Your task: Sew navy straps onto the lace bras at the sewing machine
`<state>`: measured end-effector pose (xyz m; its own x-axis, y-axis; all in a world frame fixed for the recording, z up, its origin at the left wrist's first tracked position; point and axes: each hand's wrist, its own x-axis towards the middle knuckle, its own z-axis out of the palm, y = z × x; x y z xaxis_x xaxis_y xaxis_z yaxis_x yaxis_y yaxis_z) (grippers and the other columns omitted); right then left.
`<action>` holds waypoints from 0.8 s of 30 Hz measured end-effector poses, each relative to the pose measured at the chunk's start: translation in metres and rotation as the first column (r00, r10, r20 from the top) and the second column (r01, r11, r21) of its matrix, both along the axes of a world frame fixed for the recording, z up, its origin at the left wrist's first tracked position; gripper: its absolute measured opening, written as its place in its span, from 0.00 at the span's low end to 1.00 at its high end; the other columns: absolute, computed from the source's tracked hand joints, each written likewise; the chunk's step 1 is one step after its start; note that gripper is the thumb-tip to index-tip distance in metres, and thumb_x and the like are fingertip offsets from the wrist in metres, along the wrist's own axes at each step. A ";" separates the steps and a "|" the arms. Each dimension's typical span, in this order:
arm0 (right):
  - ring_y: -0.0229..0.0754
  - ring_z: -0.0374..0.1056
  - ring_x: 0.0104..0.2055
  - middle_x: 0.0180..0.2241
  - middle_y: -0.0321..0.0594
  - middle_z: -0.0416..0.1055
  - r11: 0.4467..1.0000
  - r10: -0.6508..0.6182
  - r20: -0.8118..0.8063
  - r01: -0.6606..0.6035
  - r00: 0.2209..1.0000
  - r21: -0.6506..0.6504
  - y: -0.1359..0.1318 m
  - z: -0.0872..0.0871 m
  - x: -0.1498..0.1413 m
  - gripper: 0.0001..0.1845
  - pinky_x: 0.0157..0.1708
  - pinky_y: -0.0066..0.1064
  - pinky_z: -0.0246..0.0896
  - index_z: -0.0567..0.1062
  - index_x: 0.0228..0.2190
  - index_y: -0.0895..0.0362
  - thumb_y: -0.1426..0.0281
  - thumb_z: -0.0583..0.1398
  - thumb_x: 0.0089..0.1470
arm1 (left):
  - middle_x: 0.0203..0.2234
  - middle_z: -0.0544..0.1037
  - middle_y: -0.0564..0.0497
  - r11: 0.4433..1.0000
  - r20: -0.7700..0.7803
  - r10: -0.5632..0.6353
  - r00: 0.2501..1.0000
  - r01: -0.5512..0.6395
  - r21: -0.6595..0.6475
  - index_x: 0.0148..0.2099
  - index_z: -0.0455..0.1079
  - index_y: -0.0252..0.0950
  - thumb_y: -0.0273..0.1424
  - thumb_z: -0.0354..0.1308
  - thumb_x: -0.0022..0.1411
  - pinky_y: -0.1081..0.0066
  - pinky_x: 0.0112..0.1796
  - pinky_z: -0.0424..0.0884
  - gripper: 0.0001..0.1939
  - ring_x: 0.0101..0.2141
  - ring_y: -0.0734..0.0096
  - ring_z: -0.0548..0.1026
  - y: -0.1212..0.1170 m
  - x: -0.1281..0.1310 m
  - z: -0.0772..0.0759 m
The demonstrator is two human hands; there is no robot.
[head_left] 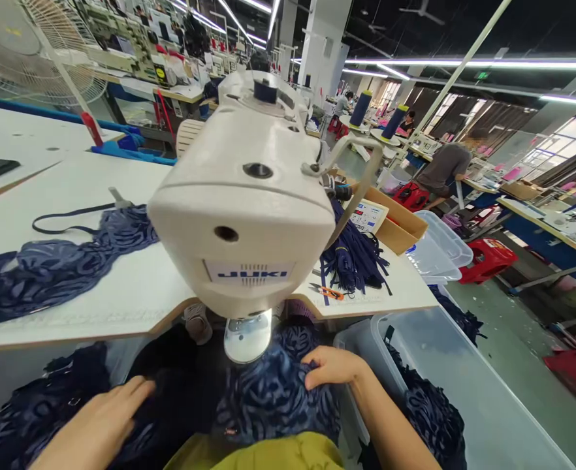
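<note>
My right hand [336, 365] is closed on a navy patterned bra [273, 398], thumb on top, over my lap below the sewing machine head. The machine's rounded metal plate [247, 338] is lit and sits just above the bra. At lower left, my left hand [102, 418] is slightly blurred, its fingers stretched out with nothing seen in them. It hovers by a heap of dark navy bras [38, 418]. Another patterned bra [82, 254], with a strap looped out, lies on the white table to the left.
The white JUKI sewing machine [249, 189] fills the middle. Right of it lie a bundle of navy straps [349, 261], orange thread snips [330, 292] and a cardboard box [396, 219]. A clear plastic bin [464, 378] with navy pieces stands at lower right. A person [445, 166] works farther back.
</note>
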<state>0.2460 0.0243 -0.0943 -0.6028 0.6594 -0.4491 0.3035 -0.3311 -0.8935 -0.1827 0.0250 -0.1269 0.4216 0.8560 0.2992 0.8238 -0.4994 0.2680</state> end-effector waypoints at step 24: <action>0.38 0.63 0.28 0.25 0.36 0.68 0.669 -0.541 0.186 0.285 0.820 0.687 -0.001 0.032 -0.089 0.23 0.27 0.25 0.55 0.70 0.29 0.56 0.57 0.45 0.67 | 0.38 0.79 0.45 0.952 -0.028 -0.280 0.960 0.274 -0.138 0.48 0.65 0.36 0.33 0.47 0.66 0.66 0.38 0.74 0.11 0.37 0.61 0.78 -0.020 0.164 0.071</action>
